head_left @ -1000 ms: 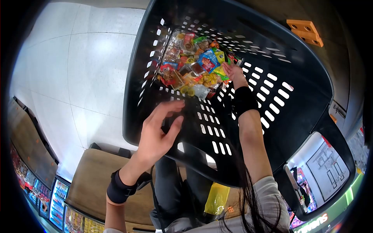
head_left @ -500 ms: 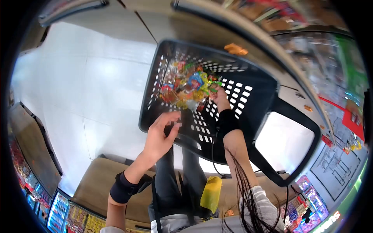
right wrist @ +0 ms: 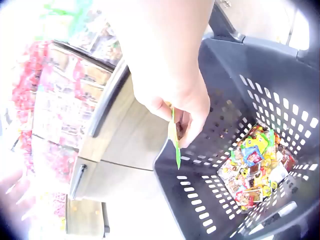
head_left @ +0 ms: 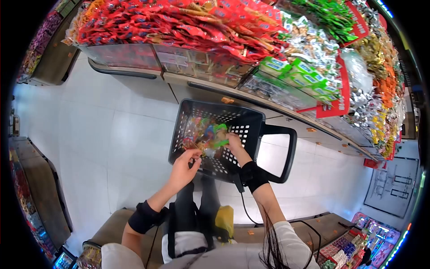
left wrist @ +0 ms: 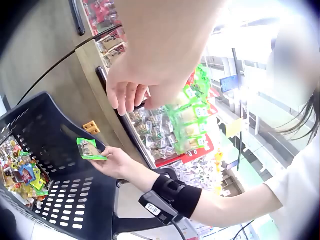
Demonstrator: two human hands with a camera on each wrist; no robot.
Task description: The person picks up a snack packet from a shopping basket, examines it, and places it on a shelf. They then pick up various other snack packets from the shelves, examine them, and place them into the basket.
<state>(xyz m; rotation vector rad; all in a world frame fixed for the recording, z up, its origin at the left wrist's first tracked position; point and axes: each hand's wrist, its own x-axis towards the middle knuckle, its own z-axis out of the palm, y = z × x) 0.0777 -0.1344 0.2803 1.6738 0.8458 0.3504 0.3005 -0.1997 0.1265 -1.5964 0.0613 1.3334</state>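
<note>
My right hand [head_left: 234,142] pinches a small green snack packet [left wrist: 90,149] between thumb and fingers. In the head view the packet overlaps the inside of a black shopping basket [head_left: 210,107]; the left wrist view shows it raised near the basket's rim. Small colourful snack packets [right wrist: 255,170] lie heaped at the basket's bottom. My left hand [head_left: 182,166] hovers over the near side of the basket, fingers loosely bent and holding nothing. In the left wrist view that hand [left wrist: 147,80] hangs with its fingers downward.
Beyond the basket runs a display of red packets [head_left: 179,27], green-and-white packets [head_left: 304,76] and silver ones, above wooden cabinets with an orange fitting [head_left: 227,100]. The basket's handle [head_left: 289,154] sticks out to the right. A yellow bag [head_left: 225,219] hangs by my legs.
The head view has lifted from the basket to the shelves, so the basket looks smaller. My right hand has come up from the heap with the green packet. My left hand stays empty.
</note>
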